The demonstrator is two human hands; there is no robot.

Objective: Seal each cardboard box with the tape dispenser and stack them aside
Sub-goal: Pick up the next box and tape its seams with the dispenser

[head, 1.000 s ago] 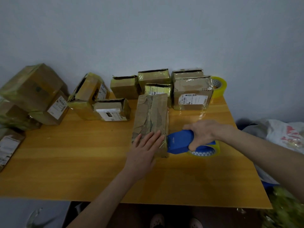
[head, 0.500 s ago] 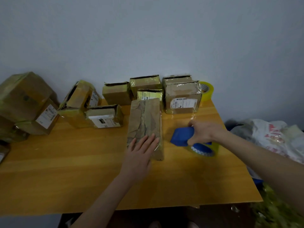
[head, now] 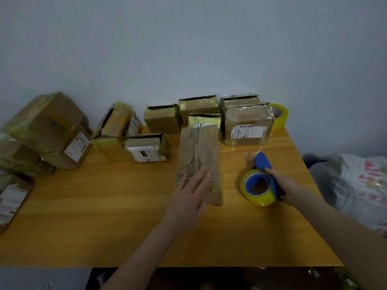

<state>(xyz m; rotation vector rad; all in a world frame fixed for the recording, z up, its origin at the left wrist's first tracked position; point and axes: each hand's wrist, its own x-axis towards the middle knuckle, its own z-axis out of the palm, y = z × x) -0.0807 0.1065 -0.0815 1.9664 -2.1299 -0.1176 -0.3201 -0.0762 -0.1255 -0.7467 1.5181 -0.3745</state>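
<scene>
While the left hand lies flat, with fingers straight and together, on the near part of the long cardboard box, the right hand grips the blue tape dispenser by its handle. The box is in the centre of the frame, on the yellow wooden table, and it lies lengthwise, from the hand toward the wall. It is narrow and brown. Its top is wrinkled, with torn, paler patches, and clear tape shines at its lower right corner. Its far end comes close to a small box with a yellow label; I cannot tell if they touch.

The dispenser is right of centre, just beside the long box but apart from it. A roll of yellowish clear tape sits on its blue hub, with the open side toward the camera, and the blue front part points to the top of the frame. Whether the roll touches the table is not clear.

In the upper middle, several small taped boxes stand along the wall. One with a white label is at the upper right of the table, and a spare yellow tape roll stands behind it. Bigger boxes are piled at the left edge. A white plastic bag lies at the right edge.
</scene>
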